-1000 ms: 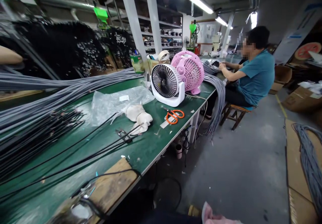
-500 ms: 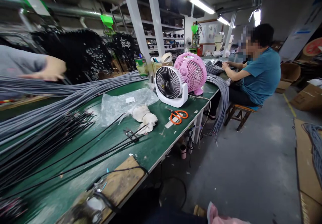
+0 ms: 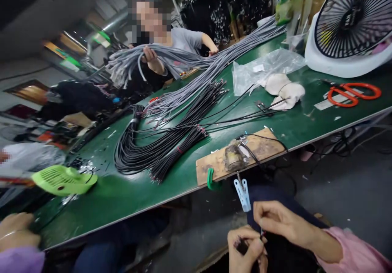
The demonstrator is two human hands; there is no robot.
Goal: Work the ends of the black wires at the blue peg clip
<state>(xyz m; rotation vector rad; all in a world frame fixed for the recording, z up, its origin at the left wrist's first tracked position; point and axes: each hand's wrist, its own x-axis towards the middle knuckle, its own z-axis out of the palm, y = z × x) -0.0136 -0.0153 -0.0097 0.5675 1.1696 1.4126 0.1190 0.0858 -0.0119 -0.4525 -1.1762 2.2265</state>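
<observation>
A thin dark wire end (image 3: 261, 234) is pinched between the fingertips of the right hand (image 3: 277, 220) and the left hand (image 3: 246, 250), low in the view, below the edge of the green table (image 3: 122, 195). It is small and partly hidden by the fingers, so its tip cannot be made out. The two hands touch each other over the person's dark lap.

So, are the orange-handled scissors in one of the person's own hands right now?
No, the orange scissors lie on the green table near the fan, while the left hand and right hand pinch something small below the table edge.
</observation>
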